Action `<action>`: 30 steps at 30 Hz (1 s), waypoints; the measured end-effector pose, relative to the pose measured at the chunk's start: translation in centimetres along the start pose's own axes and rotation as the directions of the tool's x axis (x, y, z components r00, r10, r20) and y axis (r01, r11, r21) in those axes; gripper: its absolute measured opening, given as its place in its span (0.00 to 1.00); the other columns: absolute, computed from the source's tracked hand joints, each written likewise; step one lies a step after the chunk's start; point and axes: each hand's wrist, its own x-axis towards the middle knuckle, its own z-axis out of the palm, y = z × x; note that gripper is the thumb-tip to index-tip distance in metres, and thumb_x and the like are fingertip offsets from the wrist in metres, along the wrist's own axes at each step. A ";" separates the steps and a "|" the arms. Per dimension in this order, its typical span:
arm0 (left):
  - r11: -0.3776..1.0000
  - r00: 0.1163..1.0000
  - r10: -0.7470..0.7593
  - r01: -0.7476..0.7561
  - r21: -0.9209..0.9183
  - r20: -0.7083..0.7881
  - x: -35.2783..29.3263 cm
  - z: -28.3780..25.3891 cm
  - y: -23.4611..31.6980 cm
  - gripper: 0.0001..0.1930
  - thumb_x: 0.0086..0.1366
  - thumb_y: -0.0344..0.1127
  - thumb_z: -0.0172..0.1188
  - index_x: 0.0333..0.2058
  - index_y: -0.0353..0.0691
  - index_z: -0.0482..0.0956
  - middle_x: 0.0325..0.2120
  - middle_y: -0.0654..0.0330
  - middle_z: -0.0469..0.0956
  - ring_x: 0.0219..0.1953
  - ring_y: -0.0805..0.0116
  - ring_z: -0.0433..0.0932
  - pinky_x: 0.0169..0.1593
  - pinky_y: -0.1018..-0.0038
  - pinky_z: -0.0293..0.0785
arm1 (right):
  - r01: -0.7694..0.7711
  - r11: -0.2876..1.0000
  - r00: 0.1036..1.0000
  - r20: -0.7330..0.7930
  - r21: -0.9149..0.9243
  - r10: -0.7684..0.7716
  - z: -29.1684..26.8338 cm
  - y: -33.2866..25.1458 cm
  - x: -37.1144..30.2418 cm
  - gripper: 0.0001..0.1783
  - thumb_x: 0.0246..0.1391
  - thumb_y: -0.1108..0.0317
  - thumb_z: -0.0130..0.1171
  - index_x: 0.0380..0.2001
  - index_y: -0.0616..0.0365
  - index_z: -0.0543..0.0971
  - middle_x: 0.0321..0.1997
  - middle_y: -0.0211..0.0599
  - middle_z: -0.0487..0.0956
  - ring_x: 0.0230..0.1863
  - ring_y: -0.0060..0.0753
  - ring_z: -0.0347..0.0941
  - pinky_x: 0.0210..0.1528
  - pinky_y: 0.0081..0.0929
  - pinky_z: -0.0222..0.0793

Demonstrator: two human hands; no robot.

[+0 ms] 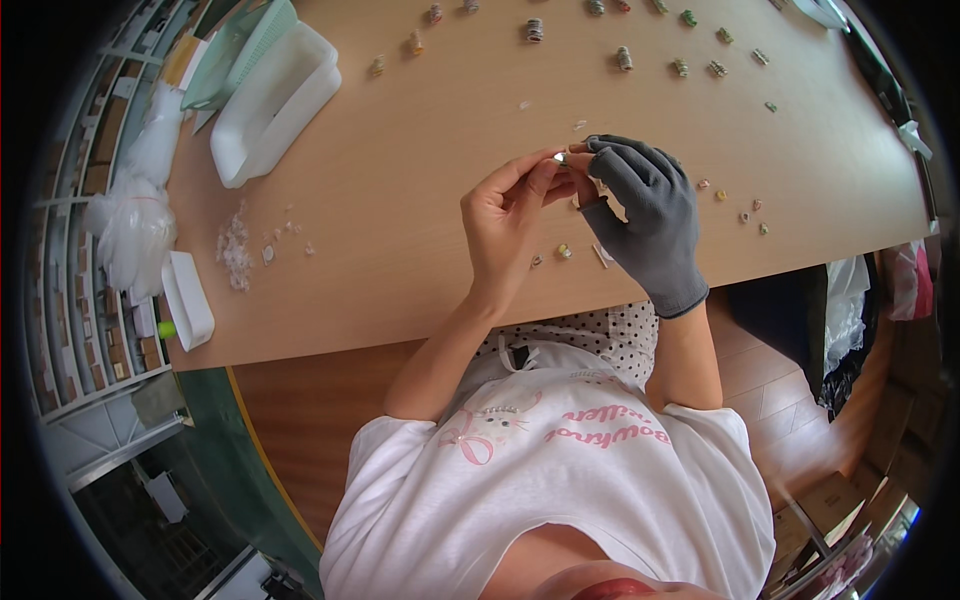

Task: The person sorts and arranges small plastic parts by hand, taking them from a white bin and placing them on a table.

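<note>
Over the middle of the table (420,220), my bare left hand (505,205) pinches a small shiny silvery piece (560,158) between thumb and fingertips. My right hand (645,215), in a grey glove that leaves fingertips bare, meets it from the other side, its thumb and finger closed at the same piece. Its exact kind is too small to make out. Below my hands lie a small yellowish ring-like piece (564,251) and a thin white strip (601,256), partly beside the glove. Several small coloured pieces (721,195) lie right of my right hand.
Small ring-like stacks (535,30) stand along the far side. At the left are a white plastic bin (272,110), a green basket (240,60), a pile of clear bits (235,250) and a narrow white tray (188,300). Dark bags (790,310) hang by the right front edge.
</note>
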 end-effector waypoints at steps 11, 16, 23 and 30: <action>0.984 0.984 -0.142 0.152 -0.095 0.105 -0.3 1.3 -0.4 0.13 0.70 0.33 0.57 0.47 0.29 0.79 0.39 0.54 0.82 0.40 0.66 0.83 0.50 0.69 0.82 | 0.004 1.000 0.999 0.044 -0.022 -0.003 -1.8 1.4 -0.6 0.15 0.40 0.64 0.65 0.34 0.51 0.75 0.35 0.31 0.79 0.40 0.38 0.77 0.38 0.35 0.70; 0.978 0.969 -0.172 0.190 -0.089 0.178 0.1 2.5 -1.2 0.14 0.70 0.34 0.57 0.48 0.30 0.78 0.41 0.53 0.81 0.42 0.65 0.83 0.50 0.69 0.81 | -0.053 0.997 0.994 0.090 -0.062 0.059 -3.3 2.6 -1.3 0.14 0.41 0.65 0.65 0.34 0.51 0.75 0.32 0.29 0.78 0.39 0.34 0.77 0.37 0.34 0.69; 0.980 0.968 -0.195 0.185 0.072 0.158 0.3 4.0 0.4 0.14 0.71 0.32 0.56 0.50 0.29 0.77 0.41 0.52 0.82 0.46 0.66 0.81 0.55 0.69 0.77 | -0.223 0.974 0.975 -0.010 -0.030 0.223 -9.3 14.2 -1.2 0.07 0.49 0.71 0.63 0.35 0.54 0.80 0.36 0.33 0.83 0.38 0.37 0.79 0.40 0.31 0.74; 0.942 0.992 -0.101 0.070 0.329 0.080 -0.2 -3.2 0.6 0.11 0.70 0.26 0.54 0.48 0.29 0.79 0.40 0.54 0.83 0.45 0.68 0.81 0.54 0.73 0.76 | -0.395 0.876 0.878 0.169 -0.276 0.449 -12.4 29.2 -2.2 0.11 0.51 0.68 0.61 0.40 0.54 0.80 0.41 0.34 0.83 0.43 0.41 0.79 0.45 0.33 0.74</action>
